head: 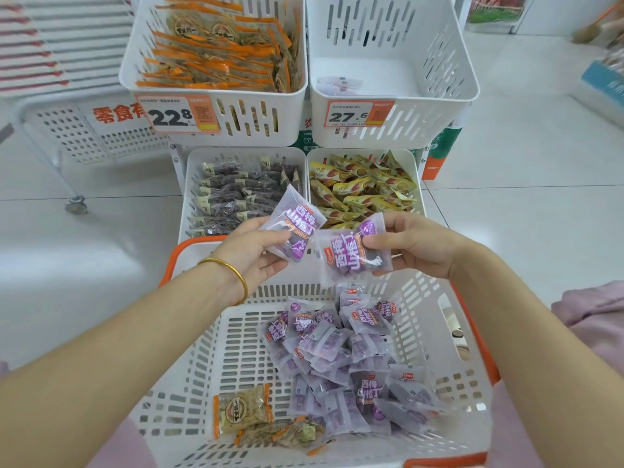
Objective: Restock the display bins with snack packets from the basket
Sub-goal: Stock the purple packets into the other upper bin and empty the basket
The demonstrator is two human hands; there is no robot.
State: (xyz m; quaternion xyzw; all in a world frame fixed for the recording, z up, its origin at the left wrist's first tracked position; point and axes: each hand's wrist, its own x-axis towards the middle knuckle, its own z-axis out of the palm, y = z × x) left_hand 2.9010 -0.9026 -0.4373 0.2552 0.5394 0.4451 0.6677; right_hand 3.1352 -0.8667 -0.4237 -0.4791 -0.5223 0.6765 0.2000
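Gripping purple packets (299,224) above basket rim (199,241)

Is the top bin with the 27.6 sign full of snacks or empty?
Almost empty. The bin shows its bare white floor, with only a few pale packets near the front wall.

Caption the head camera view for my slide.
Left hand and right hand each hold a purple packet above the basket.

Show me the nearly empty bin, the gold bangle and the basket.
nearly empty bin (435,130), head view, front wall.
gold bangle (233,270), head view, band across wrist.
basket (236,349), head view, bare slotted floor.
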